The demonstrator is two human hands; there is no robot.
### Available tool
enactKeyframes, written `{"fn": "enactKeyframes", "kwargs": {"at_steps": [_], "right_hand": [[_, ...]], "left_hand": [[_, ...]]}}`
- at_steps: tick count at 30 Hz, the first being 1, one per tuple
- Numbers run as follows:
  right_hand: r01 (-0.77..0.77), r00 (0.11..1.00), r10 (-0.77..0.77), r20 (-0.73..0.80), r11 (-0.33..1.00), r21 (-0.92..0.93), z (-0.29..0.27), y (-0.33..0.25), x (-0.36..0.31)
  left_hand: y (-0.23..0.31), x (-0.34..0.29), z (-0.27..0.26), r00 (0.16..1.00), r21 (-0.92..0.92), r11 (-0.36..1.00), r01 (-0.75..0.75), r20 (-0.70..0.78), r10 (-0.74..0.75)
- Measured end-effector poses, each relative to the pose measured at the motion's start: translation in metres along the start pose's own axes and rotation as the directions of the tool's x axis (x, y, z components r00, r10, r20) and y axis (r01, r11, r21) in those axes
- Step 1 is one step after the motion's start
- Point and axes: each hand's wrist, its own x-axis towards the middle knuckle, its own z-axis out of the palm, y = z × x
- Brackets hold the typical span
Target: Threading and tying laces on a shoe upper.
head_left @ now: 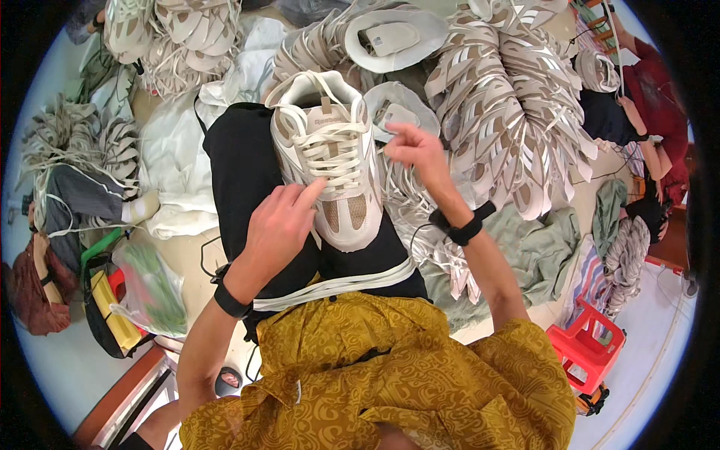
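Item: beige sneaker upper (328, 161), on the lap. Left hand (279, 225) open, forefinger pinning the laces (336, 166) beside the toe mesh. Right hand (416, 150) pinching a lace end, right of the upper. Keep tension even.

Cream and beige sneaker upper (330, 161): matt synthetic panels, tan open-weave mesh at the toe, flat woven cotton-like white laces (334, 154). Black cloth lap cover (244, 176): smooth, matt. Mustard patterned garment (390, 375): soft woven fabric, faint sheen. Stacked beige shoe uppers (510, 105): glossy silvery strips. Red stool (586, 346): smooth moulded plastic. Black wristbands (461, 225): matt.
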Motion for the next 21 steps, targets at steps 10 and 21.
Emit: {"fn": "enactKeyframes", "kwargs": {"at_steps": [10, 21], "right_hand": [[-0.420, 0.907, 0.232, 0.353, 0.409, 0.810, 0.040, 0.022, 0.004], [-0.046, 0.960, -0.172, 0.219, 0.677, 0.735, 0.006, -0.064, 0.070]], "left_hand": [[-0.015, -0.019, -0.020, 0.980, 0.135, 0.990, -0.044, -0.187, 0.069], [-0.031, -0.026, -0.009, 0.977, 0.222, 0.968, -0.115, -0.153, 0.151]]}}
